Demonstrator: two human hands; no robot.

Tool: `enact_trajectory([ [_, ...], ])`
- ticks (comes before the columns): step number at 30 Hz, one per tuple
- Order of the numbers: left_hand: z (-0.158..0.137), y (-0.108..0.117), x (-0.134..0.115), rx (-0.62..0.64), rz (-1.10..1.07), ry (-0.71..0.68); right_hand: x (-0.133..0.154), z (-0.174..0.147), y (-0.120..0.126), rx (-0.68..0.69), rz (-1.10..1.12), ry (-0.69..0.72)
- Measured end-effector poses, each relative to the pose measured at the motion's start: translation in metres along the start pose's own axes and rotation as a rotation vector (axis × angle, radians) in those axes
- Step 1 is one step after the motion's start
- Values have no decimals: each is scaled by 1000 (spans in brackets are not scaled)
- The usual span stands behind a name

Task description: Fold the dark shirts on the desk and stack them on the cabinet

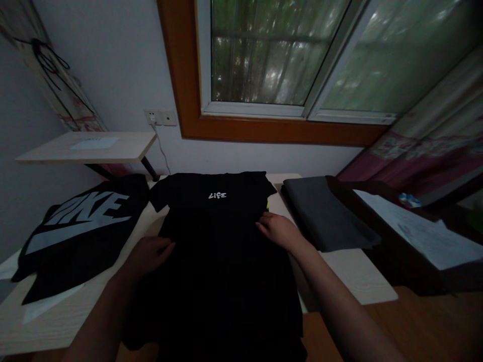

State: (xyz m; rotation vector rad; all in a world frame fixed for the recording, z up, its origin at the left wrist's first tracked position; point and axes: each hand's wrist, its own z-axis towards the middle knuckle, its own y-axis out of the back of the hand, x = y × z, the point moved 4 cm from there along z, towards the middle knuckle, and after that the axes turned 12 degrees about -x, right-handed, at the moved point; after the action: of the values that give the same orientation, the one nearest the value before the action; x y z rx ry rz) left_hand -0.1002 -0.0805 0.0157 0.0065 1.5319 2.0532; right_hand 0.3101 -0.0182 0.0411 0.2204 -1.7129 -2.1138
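Note:
A black T-shirt [222,241] with small white lettering near its top lies spread over the table, its lower part reaching down toward me over the near edge. My left hand [151,254] is at the shirt's left side, its fingers closed on the cloth just below the sleeve. On the opposite side, my right hand [277,230] has bent fingers closed on the shirt's right edge. Dark cloth and dim light hide the fabric between the fingertips. A small yellow patch [267,203] shows by the right sleeve.
A black garment with large grey NIKE lettering [86,216] lies left, below a raised wooden shelf [128,146]. Folded dark grey cloth [324,211] rests at the right of the table [362,276]. Farther right is a white sheet [415,226]. Behind are a wall socket [160,117] and window [264,65].

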Motion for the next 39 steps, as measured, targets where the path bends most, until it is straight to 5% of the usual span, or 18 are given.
enact_trajectory([
  [4, 0, 3, -2, -10, -25, -27, -2, -6, 0, 89, 28, 62],
  [10, 5, 9, 4, -217, -13, 7, -14, -3, 2, -135, 27, 103],
  [18, -2, 9, 9, -83, 156, 32, -17, 4, -14, -179, 53, 112],
  [25, -9, 0, 3, 152, 46, -10, -21, -1, -18, -200, 80, 134],
  [33, -2, 14, 12, -215, 89, 0, -19, -4, -10, -167, 38, 131],
  [39, -6, 11, 15, -20, 188, 84, -21, -17, -3, -152, 153, 121],
])
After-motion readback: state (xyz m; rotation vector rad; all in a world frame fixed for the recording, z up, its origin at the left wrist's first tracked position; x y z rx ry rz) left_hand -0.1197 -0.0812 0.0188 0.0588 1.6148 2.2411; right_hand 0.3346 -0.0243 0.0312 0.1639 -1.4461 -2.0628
